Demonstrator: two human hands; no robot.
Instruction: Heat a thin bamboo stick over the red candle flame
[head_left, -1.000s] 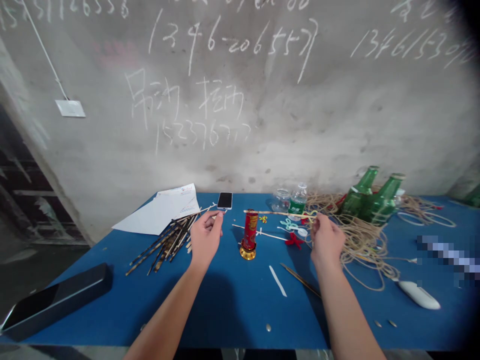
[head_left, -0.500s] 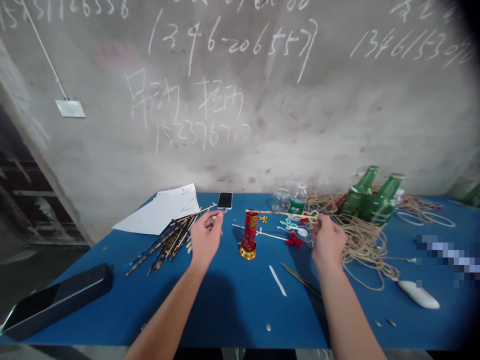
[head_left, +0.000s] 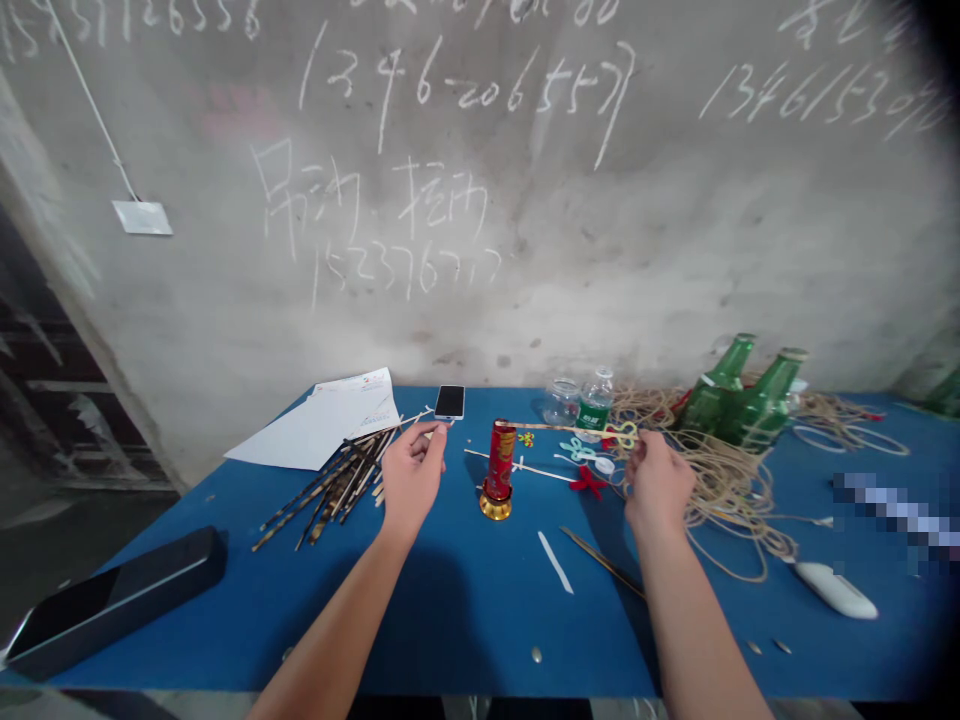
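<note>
The 2 bare hands hover over a blue bench (head_left: 172,510).

The left hand (head_left: 412,478) is by a thin pale stick (head_left: 427,421), its fingertips drawn close together at the stick's end. Whether that grip pinches the stick, I cannot tell. Just behind that hand lie 1 bundle of dark striped sticks (head_left: 334,490), 2 overlapping white papers (head_left: 330,425) and 1 phone (head_left: 449,402).

The right hand (head_left: 658,486) has its fingers loosely curled just below the curly end of a long thin stick (head_left: 562,428). Its grip looks neither spread wide nor pressed shut, and I cannot tell whether it touches the stick. The stick runs level from there to the top of 1 upright red tube (head_left: 501,458) on a gold base (head_left: 496,507), midway between the hands.

Near the right hand are 1 red bow (head_left: 587,481), 1 pale blue curly piece (head_left: 577,450) and a large heap of twine (head_left: 724,485), with 2 green bottles (head_left: 739,395) standing in it. Behind are 1 clear water bottle (head_left: 596,400) and 1 glass jar (head_left: 561,402).

In front lie 1 white strip (head_left: 555,562), 1 brown stick (head_left: 601,561) and 1 white oblong object (head_left: 835,590). At the far left sits 1 dark flat case (head_left: 112,590).
</note>
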